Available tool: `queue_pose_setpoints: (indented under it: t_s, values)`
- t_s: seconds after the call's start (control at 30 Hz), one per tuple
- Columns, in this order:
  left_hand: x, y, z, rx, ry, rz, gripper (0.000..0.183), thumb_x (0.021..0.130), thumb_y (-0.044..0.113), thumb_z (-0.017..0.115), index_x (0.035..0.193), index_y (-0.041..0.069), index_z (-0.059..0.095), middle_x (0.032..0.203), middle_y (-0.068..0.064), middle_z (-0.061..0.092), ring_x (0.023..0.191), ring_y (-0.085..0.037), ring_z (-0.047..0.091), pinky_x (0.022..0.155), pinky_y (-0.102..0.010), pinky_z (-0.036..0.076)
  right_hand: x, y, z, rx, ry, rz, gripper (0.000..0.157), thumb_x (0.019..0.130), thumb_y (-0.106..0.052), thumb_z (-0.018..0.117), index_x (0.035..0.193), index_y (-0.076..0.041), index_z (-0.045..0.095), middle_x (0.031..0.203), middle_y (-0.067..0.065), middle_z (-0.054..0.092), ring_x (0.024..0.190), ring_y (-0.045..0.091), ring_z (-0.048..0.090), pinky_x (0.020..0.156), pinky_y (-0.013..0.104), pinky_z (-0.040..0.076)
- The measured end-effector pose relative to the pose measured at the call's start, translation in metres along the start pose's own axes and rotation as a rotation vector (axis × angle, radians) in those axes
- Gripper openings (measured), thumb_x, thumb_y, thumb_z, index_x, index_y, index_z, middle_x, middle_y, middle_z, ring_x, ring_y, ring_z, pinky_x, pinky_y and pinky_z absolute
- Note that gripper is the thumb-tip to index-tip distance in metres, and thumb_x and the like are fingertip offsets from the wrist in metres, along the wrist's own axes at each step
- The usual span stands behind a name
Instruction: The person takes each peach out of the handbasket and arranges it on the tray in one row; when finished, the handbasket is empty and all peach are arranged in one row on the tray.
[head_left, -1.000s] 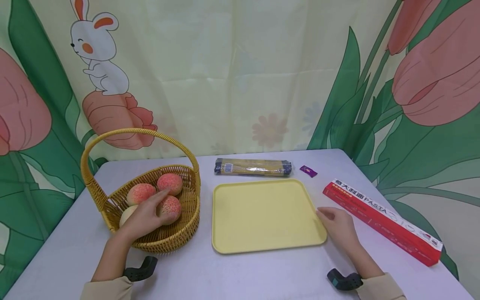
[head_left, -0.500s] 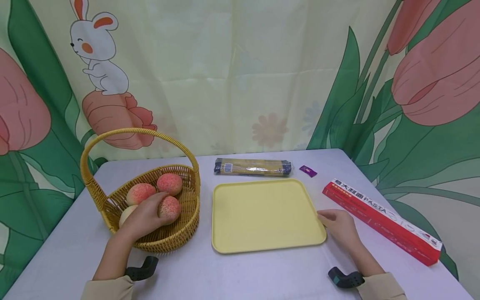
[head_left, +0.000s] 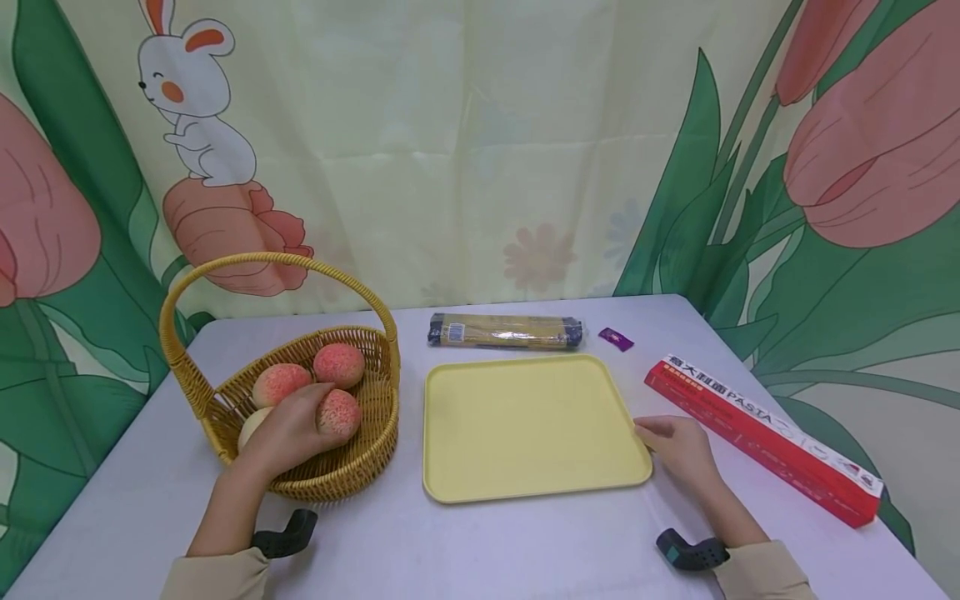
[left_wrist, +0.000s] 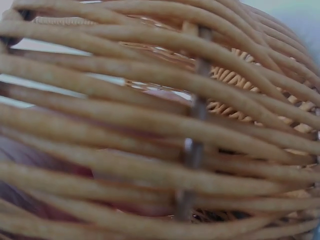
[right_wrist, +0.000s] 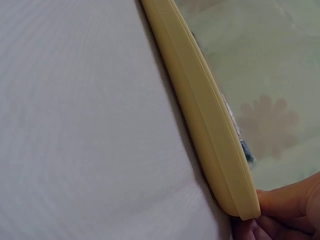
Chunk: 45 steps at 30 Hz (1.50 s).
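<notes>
In the head view, my left hand (head_left: 288, 433) reaches into a wicker basket (head_left: 356, 482) and grips a pink-speckled peach (head_left: 341, 414). Two more pink peaches, one at the back (head_left: 339, 366) and one farther left (head_left: 281, 384), lie beside it, and a pale round fruit (head_left: 253, 427) is partly covered by the hand. Basket weave (left_wrist: 150, 120) fills the left wrist view and mostly hides that hand. My right hand (head_left: 681, 446) pinches the right edge of a yellow tray (head_left: 532, 429). In the right wrist view, its thumb lies on the rim and its fingers are below.
Behind the tray lies a clear-wrapped noodle pack (head_left: 505, 332), with a small purple packet (head_left: 617, 338) to its right. A long red pasta box (head_left: 765, 437) lies slanted at the right. The basket's tall handle (head_left: 277, 259) arches over the fruit.
The fingers of my left hand have drawn in around the pink-speckled peach, which stays in the basket. My right hand keeps its place at the tray edge.
</notes>
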<state>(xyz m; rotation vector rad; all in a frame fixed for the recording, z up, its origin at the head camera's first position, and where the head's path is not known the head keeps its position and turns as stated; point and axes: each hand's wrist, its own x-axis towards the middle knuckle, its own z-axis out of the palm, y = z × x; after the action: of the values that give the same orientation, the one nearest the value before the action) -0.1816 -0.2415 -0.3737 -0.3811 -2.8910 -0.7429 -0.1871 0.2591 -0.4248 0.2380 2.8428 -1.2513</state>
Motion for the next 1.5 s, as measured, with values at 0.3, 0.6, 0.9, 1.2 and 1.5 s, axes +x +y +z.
queue_pose_setpoints:
  t_s: [0.3, 0.6, 0.9, 1.2, 1.5]
  values:
    - [0.0, -0.003, 0.002, -0.019, 0.058, 0.002, 0.068, 0.069, 0.03, 0.08, 0.12, -0.005, 0.053, 0.112, -0.019, 0.056, 0.102, -0.033, 0.053, 0.082, -0.051, 0.046, 0.0, 0.001, -0.002, 0.016, -0.002, -0.003, 0.038, 0.089, -0.026, 0.061, 0.112, 0.005, 0.062, 0.109, 0.021, 0.061, 0.106, 0.038, 0.051, 0.082, 0.045, 0.048]
    - [-0.004, 0.007, -0.004, -0.113, 0.115, -0.028, 0.083, 0.067, 0.042, 0.08, 0.127, -0.004, 0.047, 0.123, -0.023, 0.049, 0.112, -0.037, 0.046, 0.085, -0.056, 0.043, 0.002, 0.003, -0.001, 0.026, 0.006, 0.0, 0.039, 0.088, -0.027, 0.061, 0.113, 0.003, 0.062, 0.11, 0.02, 0.061, 0.108, 0.037, 0.051, 0.085, 0.046, 0.046]
    - [-0.005, 0.044, -0.016, -0.346, 0.256, 0.131, 0.079, 0.063, 0.026, 0.085, 0.13, 0.007, 0.048, 0.125, -0.009, 0.052, 0.111, -0.022, 0.05, 0.089, -0.028, 0.045, 0.002, 0.006, 0.0, 0.035, 0.016, 0.004, 0.037, 0.088, -0.025, 0.061, 0.112, 0.003, 0.063, 0.109, 0.019, 0.062, 0.107, 0.037, 0.051, 0.085, 0.046, 0.046]
    - [0.008, 0.091, -0.008, -0.533, 0.222, 0.263, 0.075, 0.06, 0.003, 0.085, 0.126, 0.001, 0.051, 0.121, -0.008, 0.055, 0.107, -0.014, 0.052, 0.089, -0.017, 0.041, 0.003, 0.005, 0.0, 0.043, 0.018, 0.016, 0.038, 0.089, -0.026, 0.061, 0.113, 0.003, 0.062, 0.11, 0.02, 0.062, 0.109, 0.037, 0.05, 0.086, 0.047, 0.046]
    - [0.025, 0.144, 0.009, -0.65, 0.125, 0.311, 0.068, 0.062, -0.005, 0.081, 0.122, -0.009, 0.049, 0.119, -0.019, 0.054, 0.109, -0.027, 0.053, 0.094, -0.037, 0.041, 0.004, 0.003, 0.002, 0.061, 0.023, 0.018, 0.039, 0.088, -0.026, 0.062, 0.114, 0.003, 0.062, 0.112, 0.02, 0.061, 0.11, 0.037, 0.05, 0.087, 0.046, 0.046]
